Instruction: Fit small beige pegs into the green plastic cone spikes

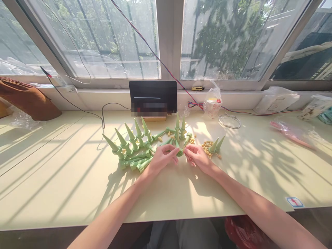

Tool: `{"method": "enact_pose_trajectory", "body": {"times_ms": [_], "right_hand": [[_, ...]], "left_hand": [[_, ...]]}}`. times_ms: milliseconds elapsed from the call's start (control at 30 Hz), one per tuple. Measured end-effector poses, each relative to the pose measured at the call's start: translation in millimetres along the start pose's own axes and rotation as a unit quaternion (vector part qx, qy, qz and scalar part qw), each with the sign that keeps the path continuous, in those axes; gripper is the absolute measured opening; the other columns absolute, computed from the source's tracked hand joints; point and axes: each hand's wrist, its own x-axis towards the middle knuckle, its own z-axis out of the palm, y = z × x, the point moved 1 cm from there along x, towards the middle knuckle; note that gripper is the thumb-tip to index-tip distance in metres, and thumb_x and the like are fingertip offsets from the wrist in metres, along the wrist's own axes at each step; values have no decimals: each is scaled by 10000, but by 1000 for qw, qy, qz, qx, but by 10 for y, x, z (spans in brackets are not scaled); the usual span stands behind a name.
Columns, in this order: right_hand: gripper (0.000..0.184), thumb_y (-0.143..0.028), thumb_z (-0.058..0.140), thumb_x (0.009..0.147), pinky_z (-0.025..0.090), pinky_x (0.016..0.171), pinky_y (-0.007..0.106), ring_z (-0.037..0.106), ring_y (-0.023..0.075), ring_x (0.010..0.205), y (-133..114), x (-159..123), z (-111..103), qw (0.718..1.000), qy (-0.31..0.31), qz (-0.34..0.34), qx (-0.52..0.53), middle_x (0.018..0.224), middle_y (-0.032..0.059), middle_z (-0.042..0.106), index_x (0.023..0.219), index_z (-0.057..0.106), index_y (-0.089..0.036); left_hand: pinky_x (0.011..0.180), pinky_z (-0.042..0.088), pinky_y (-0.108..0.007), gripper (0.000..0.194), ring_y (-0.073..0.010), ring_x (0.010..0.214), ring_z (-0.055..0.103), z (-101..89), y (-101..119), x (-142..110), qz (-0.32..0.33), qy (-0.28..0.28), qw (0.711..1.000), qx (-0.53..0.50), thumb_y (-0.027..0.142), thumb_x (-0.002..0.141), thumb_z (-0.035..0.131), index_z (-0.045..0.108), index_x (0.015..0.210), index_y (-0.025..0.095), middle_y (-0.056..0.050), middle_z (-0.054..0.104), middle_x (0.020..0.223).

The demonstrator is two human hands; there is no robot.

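Between thumb and fingers, my left hand grips a green plastic cone-shaped spike with a wide collar. My right hand is closed in a pinch at the collar's right side; whatever its fingertips hold is too small to make out. Left of my hands, several green spikes stand tilted in a row, with green tube-like pieces lying in front. More upright spikes are just beyond my hands. To the right lies a pile of small yellow pegs, beside two green cones.
A dark tablet leans at the back of the table, its cable running left. Along the window side are a bagged cup, a coiled white cable and plastic packages. A brown bag lies far left.
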Motion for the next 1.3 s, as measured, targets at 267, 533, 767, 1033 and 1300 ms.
{"method": "enact_pose_trajectory", "body": {"times_ms": [267, 533, 767, 1033, 1300], "right_hand": [[377, -507, 651, 842, 283, 388, 226, 425, 70, 414, -33, -10, -5, 1000, -4, -2, -8, 581, -51, 459, 690, 545, -178], [341, -482, 647, 852, 279, 386, 223, 422, 73, 410, -11, -10, -22, 1000, -8, -1, 0, 568, -54, 449, 730, 569, -174], [322, -464, 641, 864, 284, 379, 222, 415, 74, 399, 26, 8, -43, 1000, -8, -6, 4, 546, -60, 442, 743, 571, -174], [319, -439, 638, 870, 285, 374, 217, 418, 70, 400, 33, 0, -53, 1000, -7, -7, -3, 563, -58, 448, 714, 553, -174], [308, -429, 630, 869, 281, 373, 226, 418, 73, 395, -15, -3, -51, 1000, -1, -3, -14, 574, -56, 445, 710, 562, -175]], "left_hand": [[590, 557, -282, 331, -184, 589, 689, -23, -47, 2, 21, -5, 999, 32, 499, 844, 658, 656, 873, 169, -37, 681, 643], [590, 560, -290, 295, -181, 594, 682, -30, -49, -1, 31, -18, 999, 27, 463, 842, 674, 657, 896, 174, -34, 679, 665], [584, 562, -283, 305, -179, 580, 678, -44, -72, 2, 44, -19, 998, 50, 437, 822, 702, 629, 956, 173, -24, 682, 627], [595, 575, -264, 344, -151, 570, 667, -63, -110, 9, 48, -26, 996, 75, 425, 826, 701, 633, 1029, 155, -18, 687, 643], [577, 586, -262, 369, -155, 558, 675, -51, -92, 9, 44, -18, 997, 68, 395, 783, 744, 630, 1038, 154, -12, 692, 636]]}}
